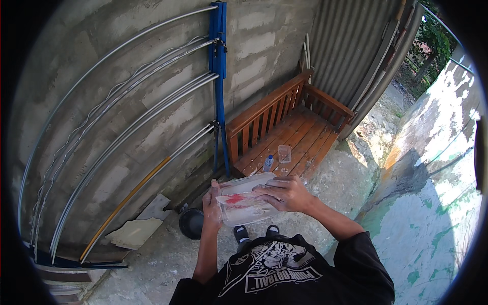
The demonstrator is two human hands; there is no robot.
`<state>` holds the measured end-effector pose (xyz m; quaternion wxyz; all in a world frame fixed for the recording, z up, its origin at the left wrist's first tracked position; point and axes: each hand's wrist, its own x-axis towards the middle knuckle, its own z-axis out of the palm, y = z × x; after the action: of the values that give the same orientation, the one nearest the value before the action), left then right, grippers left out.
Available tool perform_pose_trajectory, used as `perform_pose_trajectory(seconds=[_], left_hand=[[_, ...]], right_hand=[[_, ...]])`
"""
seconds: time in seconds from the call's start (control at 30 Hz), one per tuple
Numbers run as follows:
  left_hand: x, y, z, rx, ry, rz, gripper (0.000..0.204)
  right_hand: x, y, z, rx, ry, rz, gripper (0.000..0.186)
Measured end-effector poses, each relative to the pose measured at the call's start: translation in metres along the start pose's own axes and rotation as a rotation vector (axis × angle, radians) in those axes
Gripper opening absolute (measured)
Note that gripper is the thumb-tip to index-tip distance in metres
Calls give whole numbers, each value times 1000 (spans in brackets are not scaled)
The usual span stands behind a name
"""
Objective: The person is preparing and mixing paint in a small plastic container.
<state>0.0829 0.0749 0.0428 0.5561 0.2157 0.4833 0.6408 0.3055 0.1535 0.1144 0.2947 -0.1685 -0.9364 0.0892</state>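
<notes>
Head view: we have a clear plastic container (243, 217) up in front of the torso, above the sandalled feet, tilted and smeared with whitish residue. A red patch (235, 199) shows at its middle; whether it is a stain, a print or a separate piece, we cannot tell.

Left hand (212, 206): fingers closed around the container's left end, thumb up at the rim, bearing the load as far as we can judge. Right hand (288, 193): fingers bent and reaching over the right part, fingertips toward the red patch; pinching or only pressing, we cannot tell. Pale residue coats the fingers of both hands.

Step in hand, our judgement: handling the container's contents or surface with the right fingers while the left steadies it. The next move would call for a firm left grip, the container kept from tipping further, and light right fingertips, as the thin wall probably flexes.

Nearby, on the wooden bench (310, 133): a small bottle (268, 162) just beside a second clear container (284, 154).
</notes>
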Motion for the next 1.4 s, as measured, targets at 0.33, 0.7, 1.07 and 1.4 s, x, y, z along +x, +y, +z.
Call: perform_pose_trajectory(seconds=[0.33,0.7,1.07,1.4], left_hand=[[0,0,-4,-23,58,63,58],[1,-23,-12,66,16,155,53],[1,-8,1,119,31,142,56],[5,-4,5,84,37,134,59]], right_hand=[[-5,-2,8,-57,34,-69,38],[8,-4,-2,-168,100,4,38],[3,4,-1,-20,154,19,31],[-1,12,4,22,44,20,35]])
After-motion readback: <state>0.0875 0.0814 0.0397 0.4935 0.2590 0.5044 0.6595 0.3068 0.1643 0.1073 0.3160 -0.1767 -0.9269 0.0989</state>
